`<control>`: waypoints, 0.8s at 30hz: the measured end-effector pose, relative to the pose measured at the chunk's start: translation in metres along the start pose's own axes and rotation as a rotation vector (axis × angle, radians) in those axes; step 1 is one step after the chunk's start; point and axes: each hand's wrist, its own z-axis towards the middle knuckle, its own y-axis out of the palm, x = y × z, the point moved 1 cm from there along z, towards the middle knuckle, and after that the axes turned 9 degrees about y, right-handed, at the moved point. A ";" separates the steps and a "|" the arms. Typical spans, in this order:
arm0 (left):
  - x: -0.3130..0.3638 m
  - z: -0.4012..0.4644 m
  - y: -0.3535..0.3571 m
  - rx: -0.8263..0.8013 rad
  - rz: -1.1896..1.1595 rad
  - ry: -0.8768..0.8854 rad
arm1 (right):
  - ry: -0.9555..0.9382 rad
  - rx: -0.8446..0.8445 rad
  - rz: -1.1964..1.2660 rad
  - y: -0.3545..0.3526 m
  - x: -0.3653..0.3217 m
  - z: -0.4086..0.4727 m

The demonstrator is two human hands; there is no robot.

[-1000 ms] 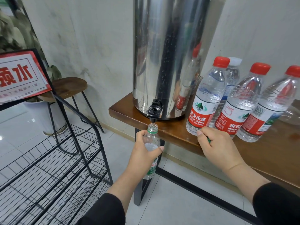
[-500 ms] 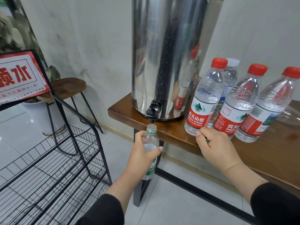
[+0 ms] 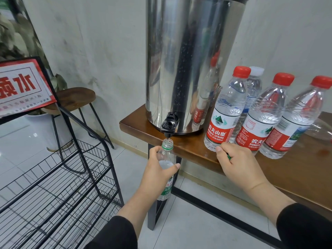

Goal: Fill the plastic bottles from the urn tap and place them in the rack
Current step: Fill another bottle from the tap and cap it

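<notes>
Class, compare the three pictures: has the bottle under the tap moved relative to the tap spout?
No. The green-labelled bottle, held by the left hand, keeps its open mouth directly below the black tap throughout; only the camera shifts slightly.

This is looking like a small shop or public water corner: a steel urn (image 3: 194,63) is standing on a wooden table (image 3: 296,169) by a bare wall, labelled bottles (image 3: 258,112) are sitting right of the urn, a wire rack (image 3: 59,180) with a red sign (image 3: 23,87) left of it.
</notes>
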 end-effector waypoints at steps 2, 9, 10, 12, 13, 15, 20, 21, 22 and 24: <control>-0.001 0.000 0.000 0.000 -0.014 0.001 | 0.008 0.002 0.001 0.000 0.000 0.000; -0.001 0.000 -0.001 -0.005 -0.019 0.000 | 0.024 -0.008 -0.003 0.000 0.000 0.000; -0.001 0.000 -0.001 -0.005 -0.018 0.000 | 0.024 -0.008 -0.003 0.000 0.000 0.000; -0.001 0.000 -0.001 -0.003 -0.021 -0.002 | 0.025 -0.010 -0.001 -0.001 0.000 0.000; -0.001 0.000 -0.001 -0.002 -0.022 -0.004 | 0.024 -0.010 -0.003 -0.001 0.000 0.000; -0.001 -0.001 -0.001 -0.003 -0.023 0.000 | 0.022 -0.007 -0.009 -0.001 -0.001 0.000; -0.001 0.000 -0.001 -0.005 -0.020 0.001 | 0.011 -0.001 -0.004 0.000 0.000 0.000; -0.001 0.000 -0.001 -0.007 -0.022 0.000 | 0.008 0.001 -0.001 0.000 0.000 0.000; -0.001 0.001 -0.001 -0.008 -0.023 0.000 | 0.004 0.003 0.000 0.000 0.001 0.001; 0.000 0.000 -0.001 -0.006 -0.021 0.002 | -0.002 0.008 0.003 0.001 0.001 0.001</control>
